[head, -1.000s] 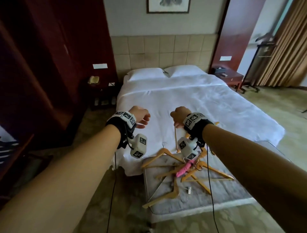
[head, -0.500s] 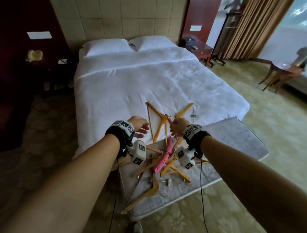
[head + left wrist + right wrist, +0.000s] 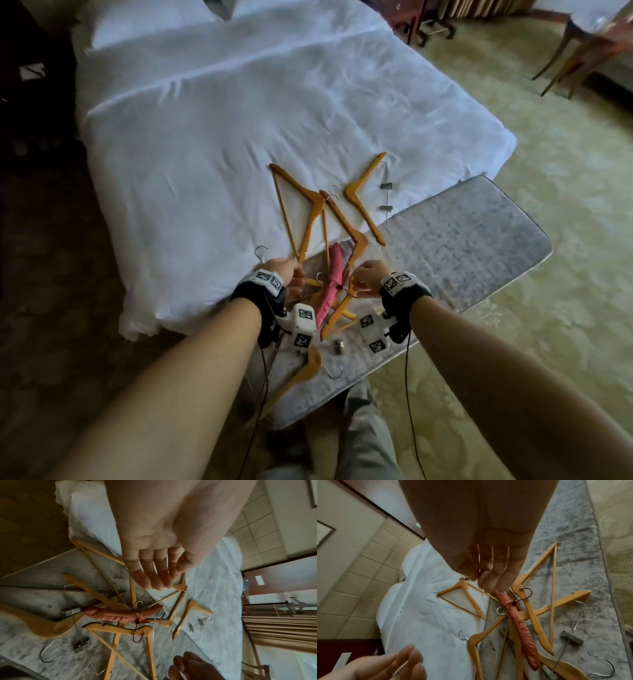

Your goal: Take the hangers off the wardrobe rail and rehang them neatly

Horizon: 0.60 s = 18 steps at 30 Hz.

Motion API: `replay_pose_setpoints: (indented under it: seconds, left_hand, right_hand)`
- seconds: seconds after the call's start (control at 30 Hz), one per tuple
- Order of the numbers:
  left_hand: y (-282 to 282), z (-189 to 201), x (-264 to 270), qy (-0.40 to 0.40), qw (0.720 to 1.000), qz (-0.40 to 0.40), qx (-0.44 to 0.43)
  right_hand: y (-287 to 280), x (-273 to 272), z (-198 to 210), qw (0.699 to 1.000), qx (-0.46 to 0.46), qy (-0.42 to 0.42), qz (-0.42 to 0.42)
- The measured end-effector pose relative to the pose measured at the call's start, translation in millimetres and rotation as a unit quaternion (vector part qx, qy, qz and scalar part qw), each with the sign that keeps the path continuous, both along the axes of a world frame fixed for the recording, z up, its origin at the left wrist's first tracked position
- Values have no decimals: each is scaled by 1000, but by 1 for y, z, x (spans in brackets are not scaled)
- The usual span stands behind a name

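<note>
Head view: the wooden hangers (image 3: 310,209) lie in a loose, crossing heap at the foot of the bed (image 3: 212,144), some on the white sheet and the rest on the grey bench (image 3: 459,246) that touches the bed's end. A pink padded hanger (image 3: 330,281) lies among them, across the line where sheet meets bench. One clip hanger (image 3: 364,198) lies a little to the right of the heap, its lower tip on the bench.

Both hands hover just above the pile. The left hand (image 3: 154,563) has straight, relaxed fingers and holds nothing; its fingertips are over a wooden hanger at the sheet's edge. The right hand (image 3: 491,574) points its fingers down at the upper end of the pink hanger; thin wire hooks run across its fingers, but whether it grips them I cannot tell.

To the right, most of the bench top is bare. Patterned carpet (image 3: 534,335) surrounds bench and bed.
</note>
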State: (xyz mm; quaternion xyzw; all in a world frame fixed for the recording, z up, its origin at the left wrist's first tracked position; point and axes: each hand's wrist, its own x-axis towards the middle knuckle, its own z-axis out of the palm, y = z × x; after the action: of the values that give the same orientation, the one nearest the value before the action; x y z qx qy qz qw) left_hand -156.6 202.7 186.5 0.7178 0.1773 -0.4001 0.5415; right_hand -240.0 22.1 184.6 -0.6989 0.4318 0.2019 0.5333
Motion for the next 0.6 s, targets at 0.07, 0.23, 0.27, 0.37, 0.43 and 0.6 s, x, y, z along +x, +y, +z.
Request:
replay_pose_setpoints:
  seconds: [0.07,0.23,0.27,0.37,0.43,0.6]
  left_hand:
    - [-10,-19,2,23,1000,4,6]
    - [-34,-61,12,70,996,34,49]
    - [-38,-69,15,84,994,44,56]
    - [-53,-93,22,124,988,67,64]
    - [-63,-112,26,151,984,71,68]
    - [-83,-161,31,198,971,93,97]
  right_hand:
    - [-12,3,-20,1000,19,16,-9]
    - [-47,20,-78,994,70,66,-53]
    - [-54,24,-89,990,91,78,-75]
    - [-72,35,-130,980,128,110,-109]
    - [-81,40,-155,974,140,131,-121]
    - [-94,46,-213,956,177,174,-157]
